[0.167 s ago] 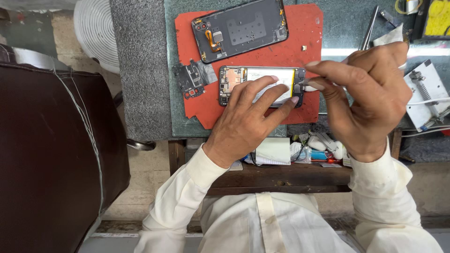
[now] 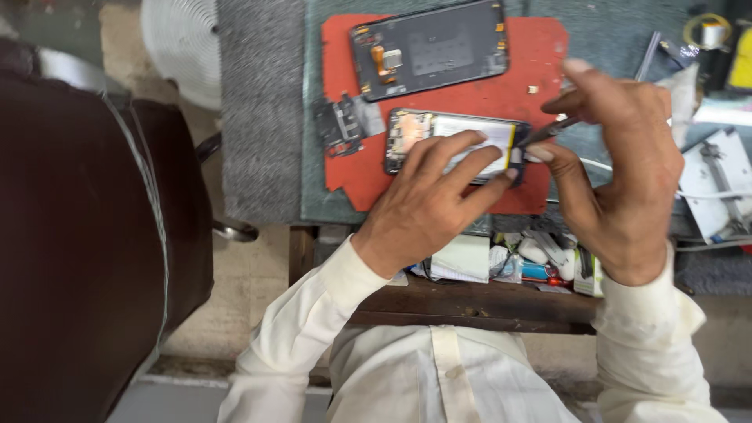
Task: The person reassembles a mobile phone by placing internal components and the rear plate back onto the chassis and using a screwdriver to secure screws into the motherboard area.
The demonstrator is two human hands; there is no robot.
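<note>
An opened phone (image 2: 415, 133) with its white battery showing lies on a red mat (image 2: 533, 86). My left hand (image 2: 427, 204) presses flat on the phone, fingers spread over the battery. My right hand (image 2: 619, 172) pinches thin metal tweezers (image 2: 544, 133) whose tip touches the phone's right end. Farther up the mat lies a dark phone back cover (image 2: 431, 47), inside up. A small dark detached part (image 2: 341, 125) sits at the mat's left edge.
A grey cloth (image 2: 258, 110) covers the table left of the mat. An open drawer (image 2: 509, 262) below holds small tools and papers. White parts and cables (image 2: 717, 184) lie at the right. A dark brown chair (image 2: 78, 235) stands at the left.
The view has shifted slightly. My right hand has lifted a little, and the tweezers' tip stays at the phone's right end. My left hand keeps holding the phone down.
</note>
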